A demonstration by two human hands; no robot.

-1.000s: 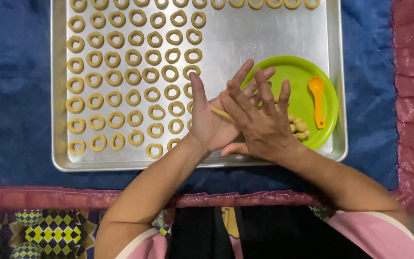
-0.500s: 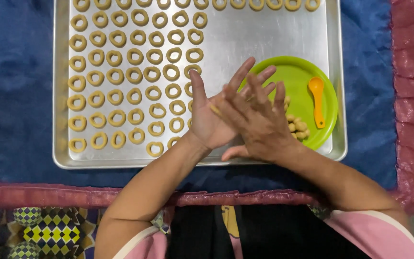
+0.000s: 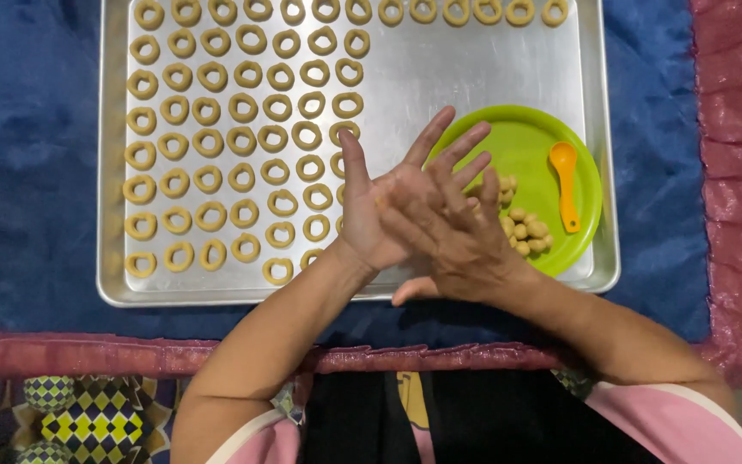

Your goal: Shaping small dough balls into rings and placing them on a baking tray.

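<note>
Blue cloth point(image 3: 27, 172) covers the surface, w/ a pink-red strip point(image 3: 732, 172) at right and along the near edge. On it: 1 metal tray point(image 3: 474, 77), shiny, rectangular, rimmed.

Rings point(image 3: 216, 146) of tan dough fill the tray's left half in approx 6 columns, plus 1 row along the far edge running right; roughly 55 visible, a few hidden under the hands. Each is a small loop, matte, slightly uneven.

1 green plate point(image 3: 526, 137), round, smooth plastic, sits at the tray's right near corner. On it: 1 orange spoon point(image 3: 565, 185), plastic, bowl pointing far, and a cluster of approx 8 small dough balls point(image 3: 527, 234), partly hidden by fingers.

Hands are over the tray's near middle, just left of the plate. Left hand point(image 3: 371, 210) is underneath, palm up, thumb pointing far, fingers spread toward the plate. Right hand point(image 3: 457, 245) lies across it, palm down, fingers splayed, pressed flat onto the left palm. A bit of dough point(image 3: 380, 203) shows between the palms; its shape can't be told. Both forearms bare, pink sleeves at near edge.
</note>
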